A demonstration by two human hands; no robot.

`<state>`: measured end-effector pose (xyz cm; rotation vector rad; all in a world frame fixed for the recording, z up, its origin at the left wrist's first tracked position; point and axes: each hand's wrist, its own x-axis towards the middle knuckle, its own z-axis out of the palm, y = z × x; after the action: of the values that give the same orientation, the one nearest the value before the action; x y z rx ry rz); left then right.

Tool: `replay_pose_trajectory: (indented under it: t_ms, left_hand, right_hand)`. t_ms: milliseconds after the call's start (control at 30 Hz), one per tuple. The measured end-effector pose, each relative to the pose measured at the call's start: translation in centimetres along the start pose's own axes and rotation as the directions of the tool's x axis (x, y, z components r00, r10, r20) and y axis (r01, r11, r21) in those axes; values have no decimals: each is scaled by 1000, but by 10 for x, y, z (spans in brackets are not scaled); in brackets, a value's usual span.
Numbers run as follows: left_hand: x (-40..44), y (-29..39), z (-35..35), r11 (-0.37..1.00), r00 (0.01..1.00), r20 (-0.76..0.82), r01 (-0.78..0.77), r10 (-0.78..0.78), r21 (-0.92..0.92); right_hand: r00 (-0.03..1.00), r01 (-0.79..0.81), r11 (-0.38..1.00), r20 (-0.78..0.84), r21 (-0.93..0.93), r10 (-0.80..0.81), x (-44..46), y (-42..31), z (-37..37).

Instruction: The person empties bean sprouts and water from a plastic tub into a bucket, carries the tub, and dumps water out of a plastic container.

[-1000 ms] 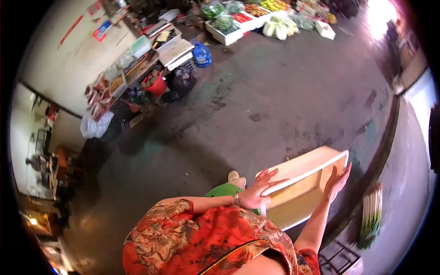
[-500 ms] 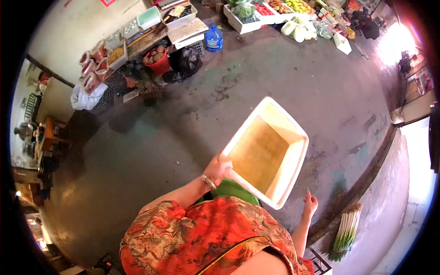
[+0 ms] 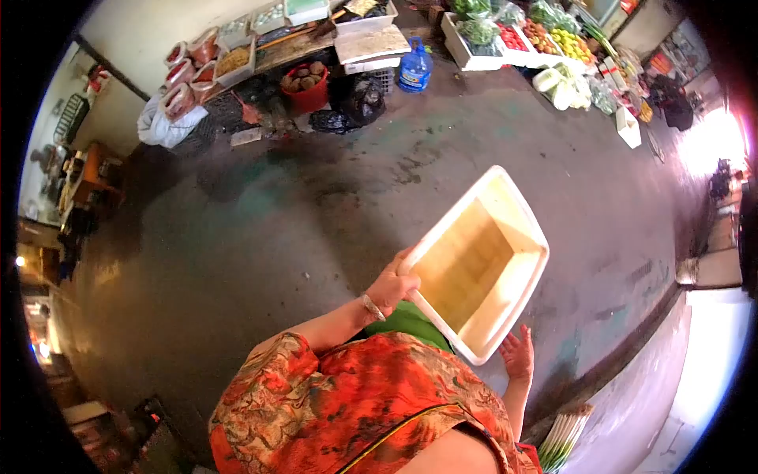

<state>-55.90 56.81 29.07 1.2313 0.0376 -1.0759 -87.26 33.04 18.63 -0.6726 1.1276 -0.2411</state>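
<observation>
A white rectangular bin [image 3: 466, 265] with a yellowish inner bottom is held up in front of my body, tilted so its inside shows. My left hand [image 3: 392, 286], with a bracelet at the wrist, is closed round its left rim. Near the bin's lower right side is my right hand [image 3: 518, 355], its fingers spread; it holds nothing. Whether its fingertips touch the bin's outside I cannot tell. Green cloth [image 3: 410, 322] shows below the bin, above my red patterned top [image 3: 347, 395].
Along the far wall stand a red bucket [image 3: 306, 88], black bags [image 3: 363, 101], a blue water bottle [image 3: 415, 66] and open sacks [image 3: 178, 101]. Vegetable bins [image 3: 474, 54] and cabbages [image 3: 562, 85] are at the upper right. Green onions [image 3: 565, 438] lie at the lower right.
My right hand came off the bin's rim, dropped away, and is now beside it with fingers spread. The bin turned to show its inside, still in my left hand. The view has swung right.
</observation>
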Motion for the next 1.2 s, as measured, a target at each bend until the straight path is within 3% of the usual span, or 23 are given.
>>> replay_pose_trajectory:
  t_ms: [33, 133, 167, 233, 300, 367, 400, 433, 500, 567, 633, 700, 767, 800, 833, 867, 900, 933, 1000, 1067, 1100, 1167, 1200]
  left_hand:
    - [11, 0, 2, 1000, 1000, -13, -8, 8, -6]
    - [54, 7, 10, 996, 978, 189, -91, 89, 2]
    - [68, 12, 14, 994, 978, 183, -106, 104, 2]
    - [96, 29, 32, 994, 949, 298, -105, 100, 2]
    - [127, 48, 47, 984, 918, 354, -173, 178, -45]
    - [149, 76, 63, 770, 843, 416, -505, 342, 390]
    - [165, 79, 68, 840, 798, 453, -515, 398, 169]
    - [176, 89, 65, 840, 805, 444, -511, 395, 180]
    - [189, 109, 61, 701, 778, 419, -616, 469, 359]
    - [193, 129, 52, 745, 831, 345, -549, 436, 378]
    - [201, 142, 37, 922, 912, 139, -386, 385, -16]
    - [222, 146, -1, 939, 938, 35, -344, 344, -5]
    - [238, 154, -42, 800, 772, -239, -515, 589, 308]
    - [241, 162, -61, 800, 770, -244, -517, 590, 305]
    - [244, 171, -81, 868, 798, -343, -435, 495, 240]
    - [248, 179, -101, 922, 816, -428, -352, 387, 164]
    - [255, 174, -127, 957, 846, -449, -275, 288, 97]
    - [266, 166, -157, 979, 865, -463, -202, 193, 30]
    - [272, 160, -203, 988, 845, -526, -17, 95, 151]
    - [276, 135, -256, 849, 821, -508, 56, 261, 525]
    - [275, 137, -277, 842, 819, -508, 57, 268, 536]
    - [267, 135, -303, 868, 856, -509, 184, 89, 461]
    - [262, 135, -315, 866, 856, -511, 195, 79, 461]
  right_hand:
    - [1000, -4, 1000, 12, -9, 4, 12, -11, 5]
    - [989, -6, 979, 144, 205, -24, 47, -54, 22]
    - [985, -8, 956, 168, 294, -44, 59, -68, 29]
    - [972, 26, 959, 216, 283, -90, 101, -94, 23]
    - [931, 42, 985, 352, 166, -99, 139, -131, 42]
    - [948, 101, 980, 281, 173, -147, 155, -162, 56]
    - [943, 64, 994, 319, 87, -89, 169, -177, 54]
    - [938, 22, 1000, 347, -3, -20, 178, -191, 58]
    - [913, -72, 990, 392, -118, 113, 208, -220, 83]
    - [935, -49, 974, 332, -219, 122, 242, -239, 119]
    - [928, -27, 981, 360, -191, 95, 267, -253, 175]
    - [916, -9, 989, 396, -146, 66, 294, -254, 237]
    - [944, 47, 974, 330, -221, 29, 322, -253, 288]
    - [845, 22, 947, 512, -322, 154, 336, -263, 301]
    - [931, -41, 939, 329, -343, 161, 339, -259, 341]
    - [920, 5, 939, 369, -344, 130, 350, -253, 360]
    - [906, 56, 939, 412, -339, 95, 364, -249, 383]
    - [941, 7, 918, 314, -397, 128, 368, -250, 413]
    - [950, 4, 912, 286, -409, 124, 389, -243, 454]
    - [975, -55, 928, 179, -370, 129, 410, -235, 492]
    - [974, -56, 932, 186, -359, 130, 423, -231, 513]
    - [982, -125, 925, 90, -360, 168, 445, -225, 540]
    - [971, -157, 922, 116, -352, 210, 455, -223, 555]
